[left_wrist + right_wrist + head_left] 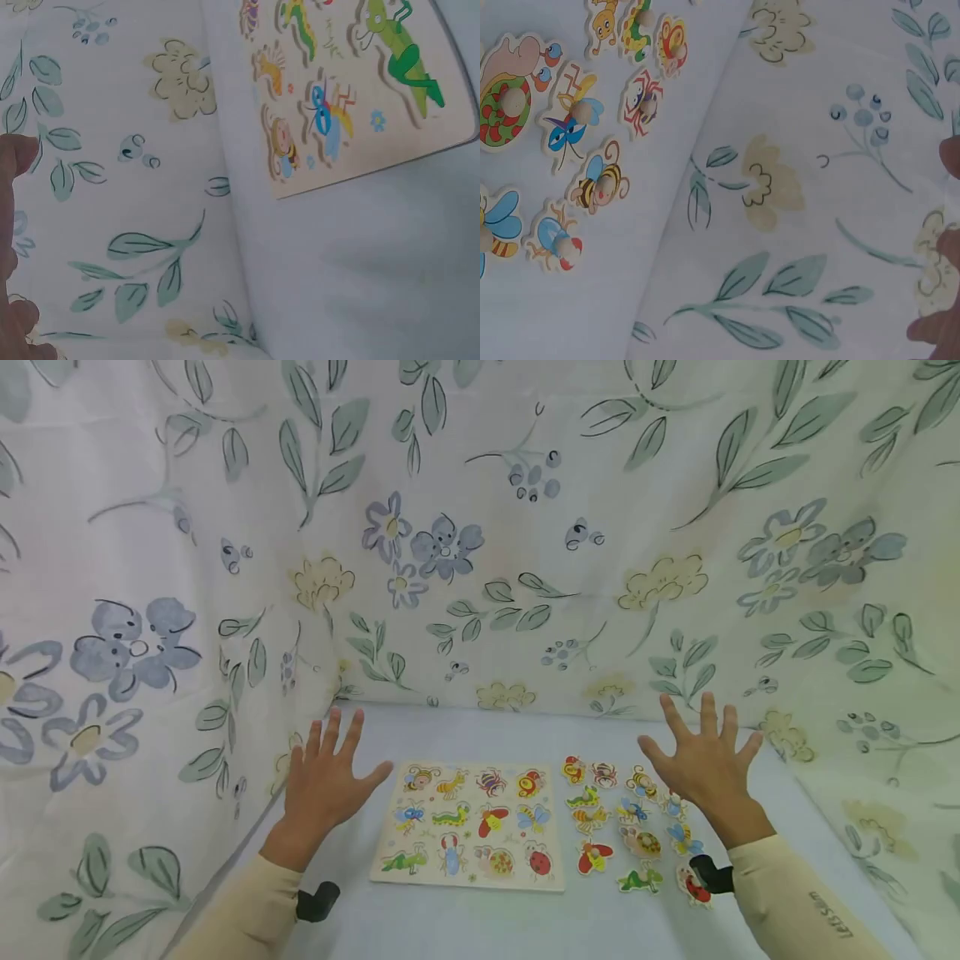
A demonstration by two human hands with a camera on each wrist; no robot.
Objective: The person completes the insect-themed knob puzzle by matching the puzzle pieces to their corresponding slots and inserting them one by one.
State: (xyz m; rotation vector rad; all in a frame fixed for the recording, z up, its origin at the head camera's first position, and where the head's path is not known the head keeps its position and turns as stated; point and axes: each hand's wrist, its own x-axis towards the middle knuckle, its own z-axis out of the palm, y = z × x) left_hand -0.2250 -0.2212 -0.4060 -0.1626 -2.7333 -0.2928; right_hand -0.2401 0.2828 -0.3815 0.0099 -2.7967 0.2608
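Both hands are raised with fingers spread, holding nothing. My left hand (326, 783) is beside the left edge of a pale wooden puzzle board (510, 883) printed with insects and other small creatures. Over the far right of the loose puzzle pieces is my right hand (708, 766). Among them are a snail piece (642, 843), a grasshopper piece (641, 878) and a ladybug piece (696, 887). Round wooden knobs show on the spider piece (640, 103) and bee piece (598, 184) in the right wrist view. Only fingers of each hand show at the wrist views' outer edges.
A white table surface (450, 927) lies under board and pieces. Floral cloth (495, 552) hangs upright behind the table and along both sides. Dark camera mounts (318, 902) stick out from the wrists over beige sleeves (247, 910).
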